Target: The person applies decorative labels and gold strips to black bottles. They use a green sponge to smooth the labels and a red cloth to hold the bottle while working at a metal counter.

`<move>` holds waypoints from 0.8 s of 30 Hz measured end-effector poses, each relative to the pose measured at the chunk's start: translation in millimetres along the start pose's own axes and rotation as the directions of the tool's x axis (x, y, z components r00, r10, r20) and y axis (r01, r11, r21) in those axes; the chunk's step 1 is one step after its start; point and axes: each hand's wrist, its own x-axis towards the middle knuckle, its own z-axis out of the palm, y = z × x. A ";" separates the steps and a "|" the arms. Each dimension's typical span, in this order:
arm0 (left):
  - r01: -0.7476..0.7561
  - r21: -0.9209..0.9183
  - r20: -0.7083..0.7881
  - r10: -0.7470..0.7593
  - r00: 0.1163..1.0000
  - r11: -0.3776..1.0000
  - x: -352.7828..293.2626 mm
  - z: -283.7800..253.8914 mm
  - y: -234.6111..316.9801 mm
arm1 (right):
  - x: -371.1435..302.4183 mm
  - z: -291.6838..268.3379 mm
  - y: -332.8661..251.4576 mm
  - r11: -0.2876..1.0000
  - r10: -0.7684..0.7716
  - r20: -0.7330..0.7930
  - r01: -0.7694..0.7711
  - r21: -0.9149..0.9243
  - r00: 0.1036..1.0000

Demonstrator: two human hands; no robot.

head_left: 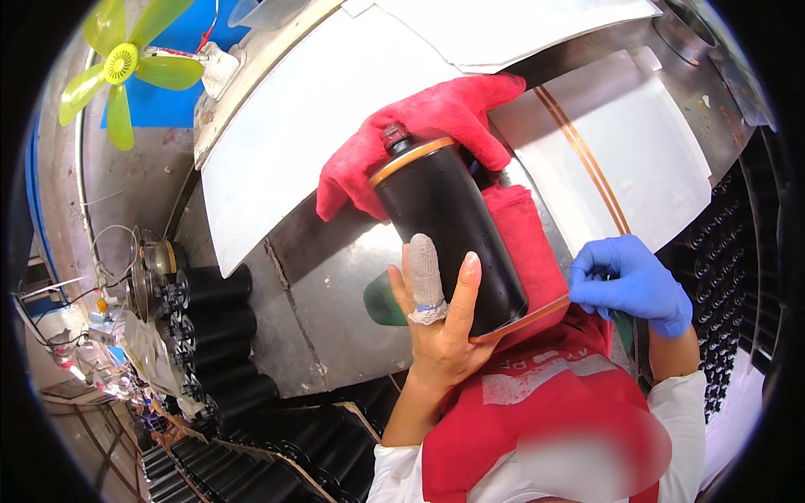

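A large black bottle [449, 226] with a short threaded neck lies tilted on a red towel [402, 113] and a red pad [530, 230]. A copper-coloured band circles its shoulder. My left hand [444, 348], bare but for a grey knit cover on one finger, holds the bottle's lower end with fingers spread along it; the thumb is hidden. In a blue glove, my right hand [629, 281] pinches the end of a copper-coloured strip [532, 318]. That strip runs from the bottle's base edge to the gloved fingertips.
To the right, a white sheet [616, 142] carries two copper-coloured strips. White boards [327, 109] cover the far side of the metal table [335, 335]. Several black bottles [218, 327] are stacked at the left, with more at the right. A green fan [122, 63] stands far left.
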 end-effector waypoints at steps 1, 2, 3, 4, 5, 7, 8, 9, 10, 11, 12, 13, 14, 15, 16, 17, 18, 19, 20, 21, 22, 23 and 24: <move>-0.017 0.015 -0.012 0.017 1.000 1.000 2.2 -0.7 1.1 | 3.8 0.3 3.0 1.000 0.006 -0.009 -0.006 0.004 1.000; -0.035 0.033 -0.022 0.036 0.999 0.999 4.4 -1.5 2.5 | 7.7 1.4 6.4 1.000 0.011 -0.016 -0.011 0.003 1.000; -0.064 0.076 -0.030 0.066 0.997 0.995 11.3 -5.5 8.2 | 11.8 2.7 9.9 1.000 0.016 -0.023 -0.016 0.002 1.000; -0.081 0.087 -0.038 0.084 0.996 0.993 12.8 -6.0 9.3 | 14.5 3.7 12.3 1.000 0.021 -0.031 -0.021 0.001 0.999; -0.094 0.100 -0.046 0.099 0.994 0.991 13.8 -7.2 10.5 | 16.3 5.3 12.7 1.000 0.015 -0.015 -0.014 0.004 1.000; -0.084 0.050 -0.058 0.087 0.995 0.995 6.9 -4.6 5.7 | 18.8 10.5 11.3 1.000 0.002 0.014 -0.002 0.013 1.000; -0.071 0.020 -0.062 0.072 0.995 0.997 2.7 -3.4 2.5 | 19.8 14.3 10.1 1.000 -0.017 0.029 0.018 -0.016 0.999; -0.042 -0.019 -0.060 0.041 0.997 0.999 -4.2 -3.6 -1.2 | 20.6 19.2 8.3 0.998 -0.036 0.043 0.038 -0.043 0.998; -0.013 -0.058 -0.056 0.009 0.998 0.998 -10.6 -2.5 -5.3 | 20.7 23.7 7.0 0.996 -0.054 0.058 0.058 -0.070 0.997; 0.024 -0.110 -0.041 -0.028 0.999 0.994 -17.4 0.4 -11.5 | 19.9 28.7 7.0 0.986 -0.110 0.059 0.117 -0.121 0.992; 0.061 -0.161 -0.023 -0.065 0.998 0.985 -23.7 3.8 -18.4 | 18.4 33.7 7.6 0.970 -0.166 0.061 0.175 -0.171 0.984; 0.087 -0.222 0.005 -0.088 0.996 0.971 -25.7 5.6 -23.0 | 16.8 38.1 8.2 0.948 -0.221 0.067 0.231 -0.220 0.973; 0.116 -0.281 0.033 -0.111 0.993 0.953 -25.4 6.9 -26.0 | 14.2 41.0 6.7 0.925 -0.262 0.061 0.268 -0.267 0.963; 0.132 -0.287 0.047 -0.124 0.991 0.949 -24.5 5.5 -25.2 | 11.9 42.1 3.4 0.918 -0.266 0.063 0.273 -0.287 0.962; 0.149 -0.294 0.061 -0.136 0.989 0.944 -21.8 2.2 -21.0 | 9.0 43.0 -0.2 0.911 -0.270 0.066 0.277 -0.306 0.961; 0.165 -0.300 0.068 -0.152 0.986 0.940 -18.8 -0.9 -16.0 | 7.2 43.3 -2.9 0.901 -0.275 0.074 0.283 -0.329 0.959; 0.125 -0.284 0.024 -0.123 0.992 0.951 -12.1 -3.5 -8.8 | 4.5 42.9 -4.6 0.899 -0.277 0.072 0.285 -0.333 0.958; 0.085 -0.266 -0.019 -0.093 0.995 0.960 -4.0 -6.3 -0.4 | 1.7 42.8 -5.5 0.897 -0.280 0.070 0.286 -0.337 0.958; 0.053 -0.250 -0.040 -0.066 0.997 0.967 -3.0 -5.9 1.5 | -0.4 42.5 -5.9 0.895 -0.282 0.068 0.288 -0.340 0.957; 0.023 -0.232 -0.062 -0.038 0.997 0.972 -1.8 -5.8 3.5 | -0.9 42.0 -6.1 0.894 -0.284 0.070 0.290 -0.340 0.956; 0.001 -0.218 -0.062 -0.015 0.998 0.976 -4.5 -3.3 0.6 | -0.5 41.2 -6.5 0.893 -0.286 0.074 0.293 -0.340 0.956; -0.021 -0.179 -0.045 0.014 0.999 0.984 -2.4 -3.0 0.9 | 0.1 39.9 -6.2 0.893 -0.288 0.074 0.295 -0.339 0.955; -0.045 -0.142 -0.027 0.041 0.999 0.989 -0.3 -3.0 1.6 | 1.4 38.9 -5.5 0.900 -0.273 0.064 0.279 -0.335 0.960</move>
